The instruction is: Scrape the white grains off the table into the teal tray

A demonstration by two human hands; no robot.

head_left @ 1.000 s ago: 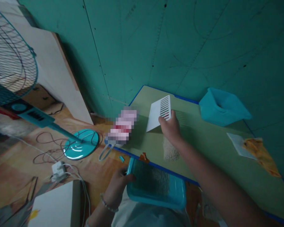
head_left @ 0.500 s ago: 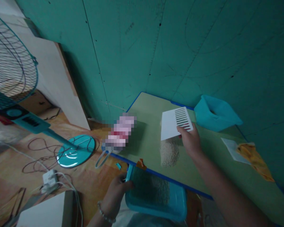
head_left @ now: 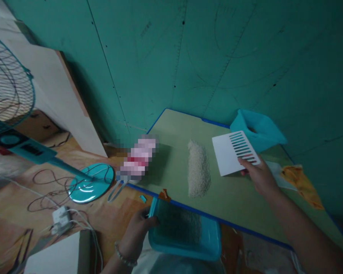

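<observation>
My left hand point(head_left: 139, 232), with a beaded bracelet on its wrist, grips the left rim of a blue plastic tub point(head_left: 185, 249). The tub is below the table's near edge, with pale grains inside it. My right hand point(head_left: 260, 175) pinches a flat white slotted scraper point(head_left: 224, 158) by its slotted end, above the table. To the scraper's left, apart from it, an elongated heap of pale grains point(head_left: 199, 171) lies on the table point(head_left: 174, 129).
A blue bin point(head_left: 254, 133) stands at the back right. Near it lie an orange cloth point(head_left: 301, 184) and a white sheet point(head_left: 274, 169). A blurred pink item point(head_left: 138, 158) is at the table's left edge. On the floor left are a fan base point(head_left: 91, 182), cords and a power strip point(head_left: 60, 219).
My right hand has moved the scraper to the right, off the grain heap, which now shows whole. My left hand still holds the tub. The view has shifted slightly.
</observation>
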